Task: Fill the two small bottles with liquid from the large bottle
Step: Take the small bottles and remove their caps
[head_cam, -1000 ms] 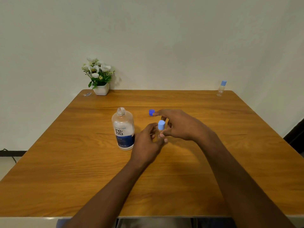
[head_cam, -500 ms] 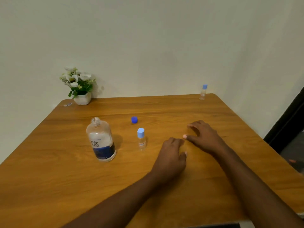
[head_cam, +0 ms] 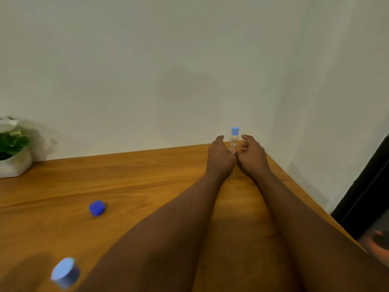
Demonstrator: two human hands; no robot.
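Observation:
A small clear bottle with a light blue cap [head_cam: 234,137] stands upright at the table's far right corner, against the wall. My left hand [head_cam: 221,158] and my right hand [head_cam: 251,154] flank it with curled fingers, fingertips close to its base; I cannot tell if they touch it. Neither hand grips anything. The light blue cap of the other small bottle [head_cam: 65,271] shows blurred at the bottom left, its body hidden. The large bottle's dark blue cap [head_cam: 96,208] lies loose on the table. The large bottle itself is out of view.
The wooden table [head_cam: 147,186] ends at its right edge just past my right arm, with a dark doorway [head_cam: 368,186] beyond. A white pot of flowers [head_cam: 14,163] sits at the far left by the wall.
Both hands have left the first small bottle standing capped and reached across to the far right corner bottle. The view has swung right and closer, dropping the large bottle out of frame.

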